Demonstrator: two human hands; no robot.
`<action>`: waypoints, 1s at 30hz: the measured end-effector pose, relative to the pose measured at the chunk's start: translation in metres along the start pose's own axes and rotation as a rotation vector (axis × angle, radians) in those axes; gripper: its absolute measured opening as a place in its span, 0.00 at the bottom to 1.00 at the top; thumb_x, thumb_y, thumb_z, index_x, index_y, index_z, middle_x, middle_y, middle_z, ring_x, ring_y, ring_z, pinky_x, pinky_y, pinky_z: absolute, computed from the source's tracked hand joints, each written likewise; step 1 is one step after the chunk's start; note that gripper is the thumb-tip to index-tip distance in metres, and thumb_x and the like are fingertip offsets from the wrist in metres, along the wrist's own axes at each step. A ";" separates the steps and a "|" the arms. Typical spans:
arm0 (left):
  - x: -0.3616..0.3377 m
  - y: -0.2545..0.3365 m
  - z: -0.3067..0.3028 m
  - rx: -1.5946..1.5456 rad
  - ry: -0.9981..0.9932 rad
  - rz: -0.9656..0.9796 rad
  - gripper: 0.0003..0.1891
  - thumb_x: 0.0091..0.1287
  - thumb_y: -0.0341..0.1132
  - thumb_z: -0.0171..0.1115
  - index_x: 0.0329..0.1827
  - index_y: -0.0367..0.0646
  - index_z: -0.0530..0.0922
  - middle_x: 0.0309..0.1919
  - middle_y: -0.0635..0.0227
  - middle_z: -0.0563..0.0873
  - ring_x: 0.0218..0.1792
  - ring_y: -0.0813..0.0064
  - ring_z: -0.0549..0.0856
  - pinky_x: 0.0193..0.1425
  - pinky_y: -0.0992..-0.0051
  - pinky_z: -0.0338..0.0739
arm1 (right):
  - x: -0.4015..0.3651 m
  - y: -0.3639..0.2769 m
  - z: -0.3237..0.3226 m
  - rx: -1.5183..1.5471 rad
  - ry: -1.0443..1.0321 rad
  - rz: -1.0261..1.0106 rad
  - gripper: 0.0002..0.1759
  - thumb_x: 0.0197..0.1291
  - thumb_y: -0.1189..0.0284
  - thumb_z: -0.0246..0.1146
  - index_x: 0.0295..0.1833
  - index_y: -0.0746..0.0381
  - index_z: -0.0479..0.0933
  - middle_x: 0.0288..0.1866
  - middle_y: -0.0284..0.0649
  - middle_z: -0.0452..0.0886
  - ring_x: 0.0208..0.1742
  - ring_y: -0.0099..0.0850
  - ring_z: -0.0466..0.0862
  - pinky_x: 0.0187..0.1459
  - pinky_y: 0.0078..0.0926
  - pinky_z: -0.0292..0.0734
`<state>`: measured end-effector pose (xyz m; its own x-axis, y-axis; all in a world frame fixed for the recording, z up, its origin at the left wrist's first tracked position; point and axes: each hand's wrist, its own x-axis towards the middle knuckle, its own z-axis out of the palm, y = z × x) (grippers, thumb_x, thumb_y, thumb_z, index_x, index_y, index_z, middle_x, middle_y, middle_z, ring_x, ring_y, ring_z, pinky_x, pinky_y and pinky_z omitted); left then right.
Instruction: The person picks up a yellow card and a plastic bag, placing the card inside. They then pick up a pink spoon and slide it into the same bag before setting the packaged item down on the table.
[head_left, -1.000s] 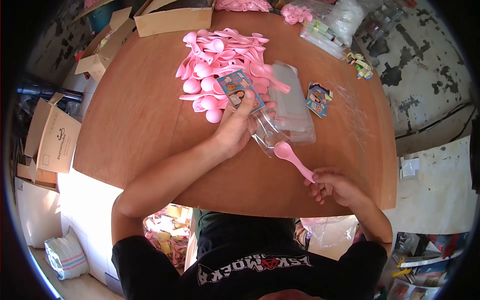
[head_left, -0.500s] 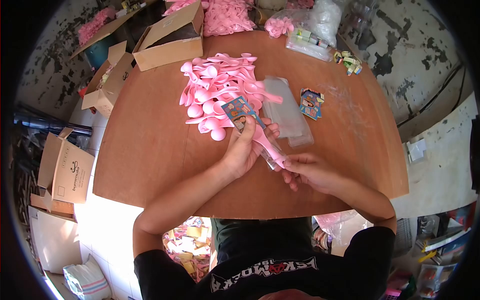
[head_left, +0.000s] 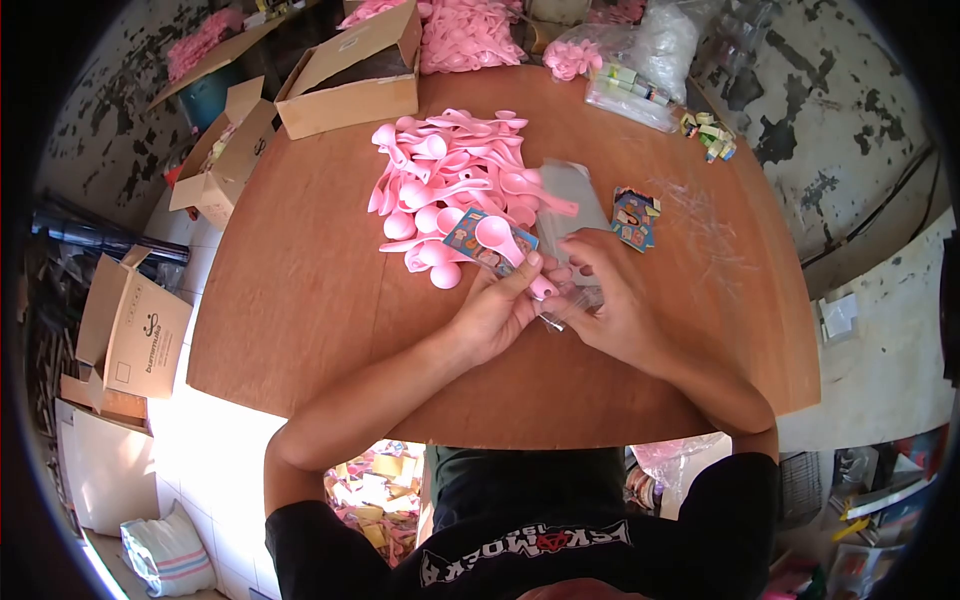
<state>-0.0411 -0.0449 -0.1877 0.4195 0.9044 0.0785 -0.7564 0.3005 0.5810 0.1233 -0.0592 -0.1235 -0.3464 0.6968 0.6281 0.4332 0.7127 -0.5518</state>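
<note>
centrally, mid-frame on the round wooden table [head_left: 300,300]: left hand [head_left: 495,312] clamped on pink spoon [head_left: 497,234] and printed card [head_left: 462,240], right hand [head_left: 612,305] pinching the clear bag [head_left: 560,318] at the spoon's handle end; spoon pile [head_left: 450,165] just above, bag stack [head_left: 578,195] and loose cards [head_left: 635,218] to its right.
</note>
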 end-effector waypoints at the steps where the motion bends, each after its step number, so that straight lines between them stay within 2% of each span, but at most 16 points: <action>1: 0.000 0.001 -0.001 0.025 -0.043 -0.035 0.14 0.74 0.41 0.55 0.54 0.42 0.72 0.49 0.60 0.80 0.53 0.65 0.83 0.59 0.61 0.82 | 0.003 -0.001 -0.002 0.040 -0.054 -0.091 0.13 0.53 0.76 0.71 0.44 0.66 0.79 0.34 0.40 0.80 0.40 0.34 0.81 0.38 0.30 0.77; 4: -0.003 0.007 0.012 -0.086 -0.103 -0.108 0.20 0.75 0.48 0.52 0.60 0.44 0.69 0.52 0.59 0.80 0.55 0.64 0.81 0.63 0.57 0.77 | 0.013 0.002 -0.015 -0.010 -0.127 -0.171 0.11 0.52 0.79 0.70 0.42 0.65 0.80 0.34 0.40 0.81 0.41 0.35 0.82 0.41 0.31 0.78; 5: -0.002 0.005 0.013 -0.058 -0.077 -0.145 0.31 0.72 0.60 0.48 0.67 0.46 0.64 0.54 0.58 0.79 0.57 0.61 0.80 0.67 0.54 0.71 | 0.020 -0.001 -0.025 0.008 -0.074 -0.147 0.07 0.54 0.80 0.68 0.39 0.66 0.81 0.36 0.40 0.82 0.43 0.31 0.83 0.42 0.27 0.78; 8: -0.001 0.011 0.008 -0.125 -0.299 -0.300 0.39 0.68 0.70 0.43 0.69 0.46 0.63 0.53 0.57 0.79 0.58 0.59 0.79 0.67 0.53 0.69 | 0.057 -0.030 -0.062 0.029 0.273 -0.123 0.05 0.55 0.82 0.65 0.39 0.67 0.81 0.35 0.38 0.84 0.40 0.23 0.82 0.42 0.21 0.76; 9: 0.000 0.010 0.008 -0.047 -0.244 -0.344 0.49 0.60 0.78 0.40 0.72 0.45 0.62 0.53 0.56 0.79 0.56 0.58 0.79 0.64 0.54 0.71 | 0.069 -0.039 -0.077 0.059 0.389 -0.120 0.05 0.56 0.82 0.65 0.39 0.67 0.81 0.34 0.37 0.84 0.37 0.21 0.82 0.42 0.19 0.76; 11: 0.001 0.009 0.009 -0.009 -0.276 -0.358 0.49 0.61 0.77 0.40 0.71 0.45 0.62 0.53 0.56 0.79 0.56 0.58 0.80 0.64 0.55 0.71 | 0.083 -0.045 -0.101 0.114 0.523 -0.132 0.05 0.55 0.81 0.66 0.38 0.67 0.81 0.32 0.35 0.84 0.34 0.19 0.81 0.37 0.18 0.75; 14: 0.000 0.009 0.009 0.046 -0.319 -0.373 0.48 0.62 0.76 0.40 0.72 0.44 0.62 0.53 0.56 0.79 0.55 0.59 0.80 0.64 0.55 0.71 | 0.096 -0.019 -0.112 -0.085 0.461 -0.350 0.05 0.56 0.79 0.67 0.38 0.68 0.82 0.31 0.34 0.83 0.30 0.17 0.78 0.32 0.16 0.73; 15: -0.001 0.009 0.010 0.087 -0.323 -0.371 0.47 0.63 0.76 0.40 0.72 0.44 0.62 0.53 0.56 0.79 0.55 0.59 0.80 0.64 0.55 0.70 | 0.093 -0.027 -0.109 -0.043 0.253 -0.104 0.06 0.54 0.78 0.68 0.38 0.68 0.83 0.29 0.33 0.83 0.28 0.16 0.76 0.30 0.17 0.71; 18: -0.002 0.007 0.012 0.131 -0.362 -0.357 0.45 0.66 0.72 0.42 0.72 0.42 0.61 0.53 0.56 0.79 0.55 0.59 0.80 0.64 0.56 0.70 | 0.094 0.002 -0.102 0.203 0.098 0.103 0.06 0.54 0.76 0.68 0.36 0.68 0.83 0.26 0.33 0.83 0.27 0.16 0.76 0.30 0.18 0.71; 21: -0.003 0.008 0.020 0.247 -0.473 -0.144 0.31 0.74 0.56 0.46 0.70 0.41 0.63 0.51 0.59 0.79 0.53 0.65 0.80 0.63 0.61 0.71 | 0.094 0.008 -0.111 0.155 0.182 0.056 0.07 0.54 0.74 0.69 0.34 0.68 0.84 0.25 0.33 0.83 0.27 0.17 0.77 0.29 0.19 0.71; 22: -0.003 0.012 0.024 0.254 -0.478 -0.149 0.31 0.74 0.56 0.46 0.70 0.41 0.63 0.51 0.59 0.79 0.53 0.65 0.80 0.63 0.61 0.71 | 0.093 0.008 -0.114 0.155 0.192 0.054 0.07 0.54 0.74 0.69 0.34 0.68 0.84 0.25 0.33 0.83 0.27 0.17 0.77 0.29 0.19 0.71; 24: -0.003 0.022 0.036 0.782 -0.453 0.139 0.24 0.75 0.45 0.51 0.67 0.39 0.64 0.50 0.59 0.79 0.53 0.67 0.80 0.62 0.65 0.72 | 0.088 0.005 -0.119 0.087 0.112 0.072 0.07 0.53 0.73 0.69 0.33 0.68 0.84 0.25 0.35 0.84 0.27 0.18 0.78 0.27 0.20 0.71; 25: -0.001 0.023 0.046 0.722 -0.436 0.196 0.20 0.74 0.35 0.55 0.65 0.38 0.66 0.51 0.60 0.78 0.53 0.69 0.80 0.61 0.67 0.73 | 0.085 0.002 -0.121 0.168 0.085 0.128 0.08 0.53 0.73 0.70 0.33 0.67 0.84 0.25 0.36 0.84 0.24 0.19 0.78 0.25 0.22 0.71; 26: 0.002 0.025 0.057 0.728 -0.440 0.195 0.20 0.74 0.35 0.55 0.65 0.38 0.66 0.51 0.60 0.78 0.53 0.69 0.80 0.61 0.67 0.73 | 0.083 0.000 -0.125 0.169 0.091 0.125 0.08 0.53 0.73 0.70 0.33 0.67 0.84 0.25 0.36 0.84 0.24 0.19 0.78 0.25 0.22 0.71; 28: 0.013 0.033 0.087 0.988 -0.246 0.730 0.21 0.72 0.33 0.56 0.65 0.37 0.66 0.53 0.59 0.77 0.54 0.69 0.80 0.63 0.65 0.73 | 0.082 -0.005 -0.129 0.204 -0.005 0.074 0.06 0.59 0.76 0.66 0.37 0.69 0.82 0.30 0.36 0.84 0.30 0.19 0.82 0.30 0.16 0.75; 30: 0.023 0.048 0.127 1.215 -0.151 0.888 0.25 0.68 0.29 0.62 0.65 0.37 0.66 0.56 0.59 0.75 0.56 0.70 0.79 0.61 0.66 0.75 | 0.079 -0.012 -0.133 0.287 -0.010 0.155 0.06 0.60 0.76 0.66 0.38 0.69 0.82 0.30 0.36 0.84 0.31 0.19 0.82 0.30 0.15 0.76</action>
<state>-0.0037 -0.0479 -0.0553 0.1658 0.5910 0.7894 0.0456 -0.8042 0.5925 0.2009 -0.0234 0.0058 -0.3038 0.7985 0.5198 0.2298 0.5909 -0.7734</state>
